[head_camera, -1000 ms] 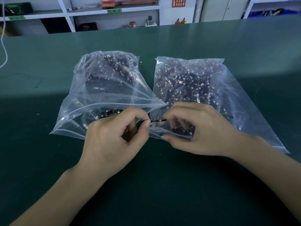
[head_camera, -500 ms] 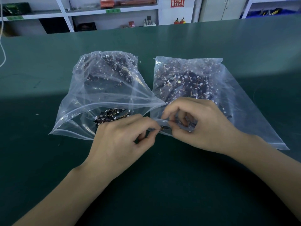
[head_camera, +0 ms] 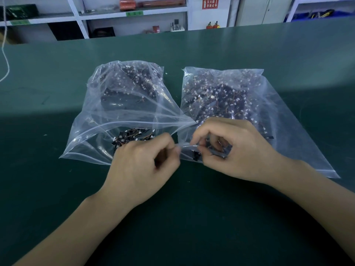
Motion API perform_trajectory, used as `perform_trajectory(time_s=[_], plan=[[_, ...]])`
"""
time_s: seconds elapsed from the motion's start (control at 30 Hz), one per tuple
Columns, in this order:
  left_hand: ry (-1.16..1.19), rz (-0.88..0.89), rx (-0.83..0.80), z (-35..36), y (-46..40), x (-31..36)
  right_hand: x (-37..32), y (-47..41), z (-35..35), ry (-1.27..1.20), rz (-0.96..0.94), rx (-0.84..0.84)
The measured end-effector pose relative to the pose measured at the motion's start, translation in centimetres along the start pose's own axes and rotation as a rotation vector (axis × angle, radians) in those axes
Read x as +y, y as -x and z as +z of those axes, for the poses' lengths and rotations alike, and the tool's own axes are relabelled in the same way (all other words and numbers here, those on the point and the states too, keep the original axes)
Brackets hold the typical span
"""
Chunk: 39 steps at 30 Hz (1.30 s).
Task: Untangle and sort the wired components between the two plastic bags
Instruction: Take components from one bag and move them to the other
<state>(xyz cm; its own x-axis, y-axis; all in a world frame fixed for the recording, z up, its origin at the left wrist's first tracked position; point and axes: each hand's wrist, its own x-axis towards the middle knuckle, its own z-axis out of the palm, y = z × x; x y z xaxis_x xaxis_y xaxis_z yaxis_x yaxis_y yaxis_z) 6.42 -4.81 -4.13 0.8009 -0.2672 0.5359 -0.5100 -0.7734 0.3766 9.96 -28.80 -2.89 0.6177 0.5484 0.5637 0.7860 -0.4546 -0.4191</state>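
Two clear zip bags lie side by side on the green table, both filled with small black wired components with white plugs. The left bag (head_camera: 123,104) has a loose pile of components (head_camera: 132,137) at its open mouth. The right bag (head_camera: 278,120) is fuller. My left hand (head_camera: 142,167) has curled fingers, and its thumb and forefinger pinch the lip of the right bag's mouth. My right hand (head_camera: 238,150) reaches into that mouth with bent fingers and pinches a black wired component (head_camera: 196,156) at the opening.
The green table (head_camera: 57,189) stretches wide on all sides of the bags. White shelving (head_camera: 134,14) with boxes and tools stands beyond the far edge. A white cord (head_camera: 5,60) hangs at the far left.
Both hands dropped from holding a component stretched between them. They came down to the right bag's mouth, where the right fingers went inside and the left hand took the lip.
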Motion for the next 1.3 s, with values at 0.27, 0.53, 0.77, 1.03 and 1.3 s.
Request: perform_trajectory(time_s=[0.27,0.53,0.77,1.03,1.3], plan=[[-0.318,-0.183,-0.031,-1.8,-0.4,-2.7,-0.2,0.1,-0.2,0.012,-0.009,-0.013],[-0.359,-0.314,-0.093,-2.3,-0.5,-3.8,-0.4,0.0,-0.2,0.023,-0.026,-0.017],[-0.347,-0.267,-0.052,-2.4,-0.5,-3.4,-0.4,0.0,-0.2,0.054,-0.043,-0.042],[-0.388,-0.203,-0.027,-2.4,-0.7,-3.3,-0.5,0.0,-0.2,0.054,-0.047,-0.054],[-0.359,-0.224,-0.066,-2.5,-0.9,-3.2,-0.6,0.1,-0.2,0.058,-0.035,-0.061]])
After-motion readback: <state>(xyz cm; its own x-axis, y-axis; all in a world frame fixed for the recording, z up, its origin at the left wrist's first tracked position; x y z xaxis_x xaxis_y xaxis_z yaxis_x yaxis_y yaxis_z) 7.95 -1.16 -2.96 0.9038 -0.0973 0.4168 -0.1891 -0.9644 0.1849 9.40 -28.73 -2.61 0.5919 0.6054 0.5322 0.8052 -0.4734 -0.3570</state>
